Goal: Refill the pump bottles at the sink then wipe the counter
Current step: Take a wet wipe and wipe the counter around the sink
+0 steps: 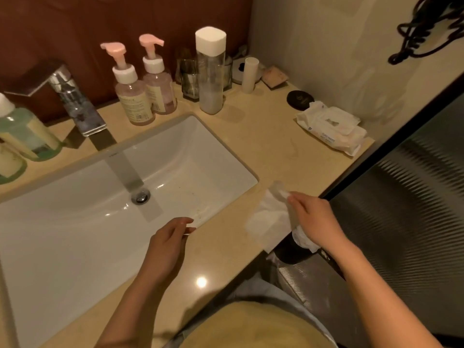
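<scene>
Two pink pump bottles (140,94) stand side by side on the beige counter (263,136) behind the white sink (175,156). A tall clear refill bottle (210,71) with a white cap stands to their right. My right hand (313,219) grips a crumpled white wipe (270,217) at the counter's front right edge; part of the wipe hangs below the hand. My left hand (170,242) hovers over the sink's front rim with fingers loosely extended and holds nothing.
A chrome tap (72,101) rises behind the sink, with green bottles (22,134) to the left. A pack of wet wipes (331,126), a black round lid (300,98), glass tumblers (190,79) and a small white tube (251,74) sit at the back right. A dark ribbed panel (406,197) borders the right.
</scene>
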`<state>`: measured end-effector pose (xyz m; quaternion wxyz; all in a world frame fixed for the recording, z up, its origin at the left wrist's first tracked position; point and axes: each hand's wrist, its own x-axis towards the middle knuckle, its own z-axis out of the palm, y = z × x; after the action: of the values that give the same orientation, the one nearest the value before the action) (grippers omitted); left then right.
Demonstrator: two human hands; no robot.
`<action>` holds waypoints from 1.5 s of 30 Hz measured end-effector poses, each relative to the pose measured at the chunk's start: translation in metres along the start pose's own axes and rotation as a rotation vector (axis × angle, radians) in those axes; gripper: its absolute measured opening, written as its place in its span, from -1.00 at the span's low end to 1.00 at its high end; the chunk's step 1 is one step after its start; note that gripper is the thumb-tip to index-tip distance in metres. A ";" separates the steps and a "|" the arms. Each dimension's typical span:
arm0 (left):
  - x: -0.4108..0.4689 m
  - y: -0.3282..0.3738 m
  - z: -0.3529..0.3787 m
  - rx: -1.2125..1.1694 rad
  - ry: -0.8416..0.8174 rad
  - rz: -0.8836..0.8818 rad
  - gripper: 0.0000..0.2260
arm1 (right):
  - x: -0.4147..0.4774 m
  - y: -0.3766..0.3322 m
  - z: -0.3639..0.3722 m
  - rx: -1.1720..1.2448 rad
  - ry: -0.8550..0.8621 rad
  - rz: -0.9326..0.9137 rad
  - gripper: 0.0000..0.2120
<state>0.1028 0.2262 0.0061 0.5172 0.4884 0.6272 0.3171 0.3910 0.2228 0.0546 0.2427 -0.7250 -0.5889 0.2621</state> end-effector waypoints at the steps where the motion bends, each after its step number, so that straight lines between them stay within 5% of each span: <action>1: 0.000 0.000 0.001 0.007 0.004 0.007 -0.74 | 0.003 0.001 -0.002 -0.075 0.047 -0.013 -0.71; 6: -0.002 -0.002 -0.001 0.025 0.032 0.006 -0.75 | 0.001 0.006 0.019 -0.452 0.267 -0.300 -0.72; 9: -0.002 -0.003 -0.002 0.052 0.048 -0.001 -0.75 | -0.005 0.020 0.046 -0.538 0.147 -0.427 -0.64; 11: -0.002 -0.004 -0.001 0.069 0.060 -0.011 -0.75 | -0.013 0.021 0.060 -0.606 0.029 -0.389 -0.69; 13: -0.002 -0.004 0.001 0.080 0.064 -0.021 -0.77 | -0.026 0.014 0.071 -0.660 -0.167 -0.257 -0.39; 16: -0.001 -0.003 0.004 0.111 0.053 -0.027 -0.77 | -0.044 0.005 0.081 -0.700 -0.267 -0.297 -0.28; 23: 0.001 -0.003 0.006 0.156 0.043 -0.023 -0.81 | -0.022 0.018 0.060 -0.763 -0.353 -0.420 -0.25; 32: -0.002 -0.006 0.005 0.248 0.019 -0.032 -0.81 | 0.055 0.030 0.034 -0.710 -0.280 0.036 -0.17; 45: 0.000 -0.007 -0.001 0.316 -0.081 0.014 -0.87 | -0.053 -0.029 0.097 -0.588 -0.375 -0.243 -0.18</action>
<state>0.1001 0.2237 -0.0003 0.4565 0.5805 0.6445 0.1979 0.2969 0.1804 0.0065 -0.0589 -0.6280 -0.7550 0.1791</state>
